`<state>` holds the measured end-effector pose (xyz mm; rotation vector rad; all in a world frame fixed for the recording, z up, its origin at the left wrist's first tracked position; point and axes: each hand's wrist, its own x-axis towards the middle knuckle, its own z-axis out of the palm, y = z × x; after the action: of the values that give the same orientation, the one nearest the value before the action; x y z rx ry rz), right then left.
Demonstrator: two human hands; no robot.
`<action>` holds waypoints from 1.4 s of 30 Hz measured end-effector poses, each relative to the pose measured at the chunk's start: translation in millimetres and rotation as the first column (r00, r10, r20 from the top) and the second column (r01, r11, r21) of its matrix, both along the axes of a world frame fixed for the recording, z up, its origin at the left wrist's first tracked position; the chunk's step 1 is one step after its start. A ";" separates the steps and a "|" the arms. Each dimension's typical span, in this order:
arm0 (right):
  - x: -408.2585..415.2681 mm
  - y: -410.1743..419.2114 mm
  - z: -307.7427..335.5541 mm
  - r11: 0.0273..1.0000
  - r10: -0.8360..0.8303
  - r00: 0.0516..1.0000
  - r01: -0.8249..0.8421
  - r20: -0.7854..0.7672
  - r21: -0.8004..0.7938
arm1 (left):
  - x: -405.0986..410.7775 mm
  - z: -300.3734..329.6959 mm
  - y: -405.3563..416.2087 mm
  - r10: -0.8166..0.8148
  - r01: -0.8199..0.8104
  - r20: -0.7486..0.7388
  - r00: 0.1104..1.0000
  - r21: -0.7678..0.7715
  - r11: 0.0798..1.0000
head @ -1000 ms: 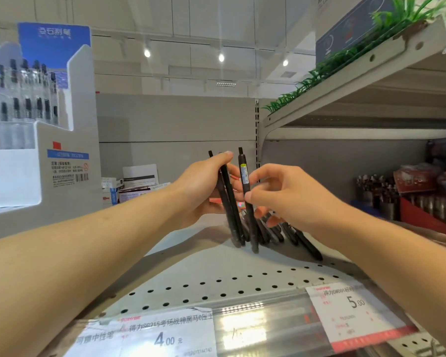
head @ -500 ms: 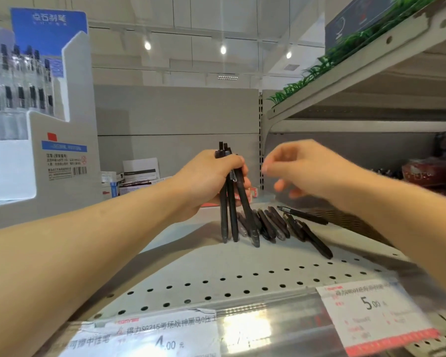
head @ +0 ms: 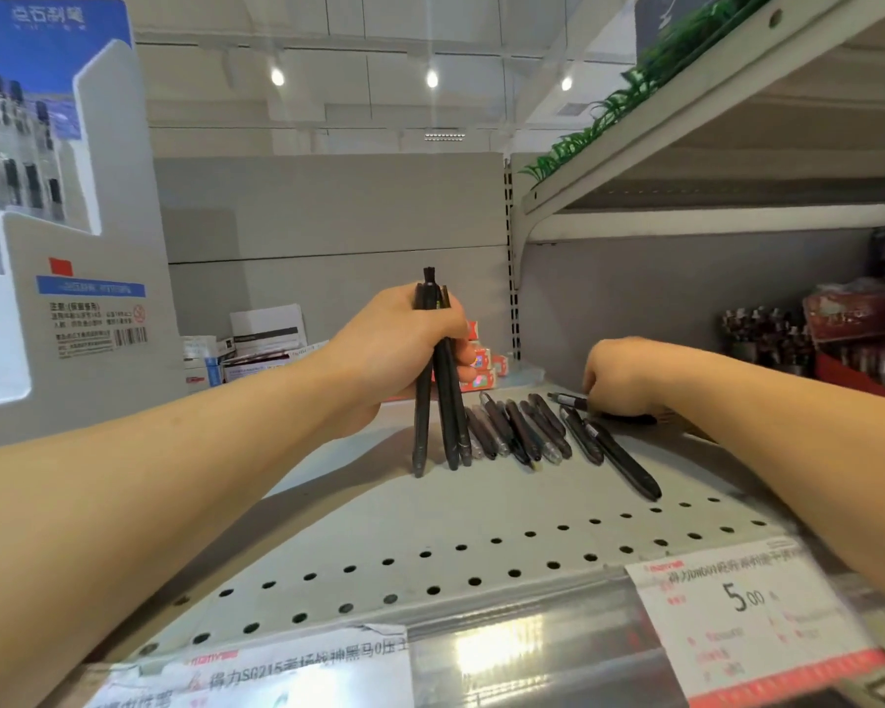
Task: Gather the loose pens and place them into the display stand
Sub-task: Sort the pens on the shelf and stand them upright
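now | left hand holds upright pens | right hand on loose pen

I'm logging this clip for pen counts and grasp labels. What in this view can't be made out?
Head view only:
- right hand: fingertips hidden behind its own knuckles, so whether it grips the far pen is unclear.
- bundle of pens in the left hand: overlapping barrels and the fingers hide the count.
- loose pens on the shelf: overlapping, count uncertain.
- display stand: cut off by the left edge, pockets blurred.
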<state>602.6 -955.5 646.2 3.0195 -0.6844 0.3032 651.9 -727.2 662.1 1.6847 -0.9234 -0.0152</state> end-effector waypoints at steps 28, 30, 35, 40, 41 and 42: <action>-33.9 32.4 18.6 0.918 0.283 0.704 -0.396 0.652 0.030 | -4.5 4.4 2.4 0.081 -0.069 0.068 0.994 -0.157 0.985; -35.8 23.6 16.8 0.971 0.227 0.914 -0.238 0.336 -0.008 | -3.8 4.7 1.5 0.109 -0.096 0.090 0.990 -0.140 0.985; -35.9 29.9 9.1 0.990 0.132 0.983 -0.124 -0.129 0.064 | -3.2 4.0 -0.1 0.133 -0.120 0.091 0.987 -0.140 0.983; -35.2 23.2 9.7 0.984 0.114 0.988 -0.098 -0.103 0.150 | -3.1 4.7 1.0 0.117 -0.105 0.079 0.990 -0.147 0.984; -35.4 21.7 10.0 0.981 0.108 0.992 -0.097 -0.060 0.166 | -2.9 4.8 1.5 0.114 -0.102 0.075 0.991 -0.147 0.984; -35.2 20.7 10.5 0.979 0.103 0.995 -0.100 -0.009 0.180 | -2.8 4.8 1.4 0.111 -0.100 0.072 0.991 -0.146 0.984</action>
<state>567.4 -934.8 656.7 3.2312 -0.5876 0.2285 649.1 -725.8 667.0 1.6082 -0.8724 0.1870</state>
